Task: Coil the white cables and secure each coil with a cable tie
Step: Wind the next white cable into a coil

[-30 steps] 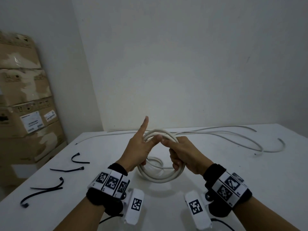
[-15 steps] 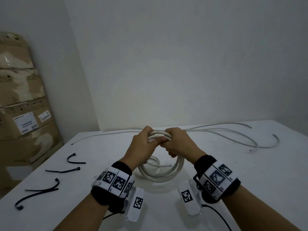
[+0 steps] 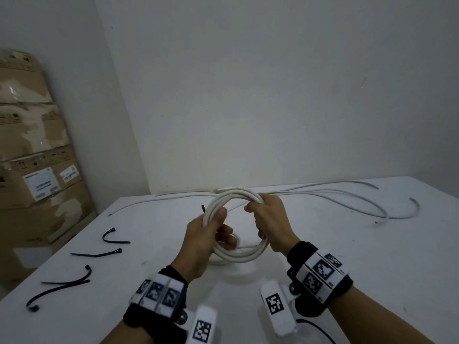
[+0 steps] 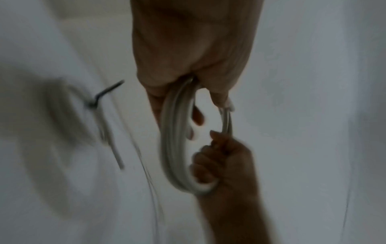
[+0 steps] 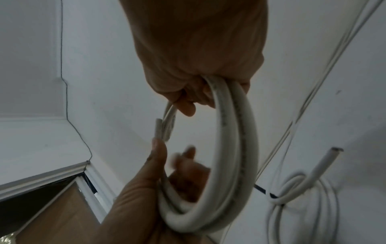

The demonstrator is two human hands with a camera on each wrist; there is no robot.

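Observation:
A white cable coil (image 3: 244,257) of several turns is held up as an open ring above the white table (image 3: 360,274). My left hand (image 3: 208,234) grips the ring's left side, thumb pressed over the strands. My right hand (image 3: 269,216) grips its upper right side. The left wrist view shows the coil (image 4: 173,148) running from my left hand (image 4: 188,49) down to the other fist. From the right wrist, the coil (image 5: 240,132) hangs from my right hand (image 5: 198,41), a cut cable end (image 5: 157,128) standing free inside it. A short black tie tail (image 3: 203,209) shows by the ring's upper left.
Another white coil (image 5: 292,189), bound with a black tie, lies on the table behind. Loose white cables (image 3: 347,196) sprawl across the back right. Several black cable ties (image 3: 96,254) lie at the left. Cardboard boxes (image 3: 37,170) are stacked beyond the table's left edge.
My hands were clasped together at the coil's top. They have moved apart: the left slid down its left side, the right stays at the upper right, and the ring now stands open.

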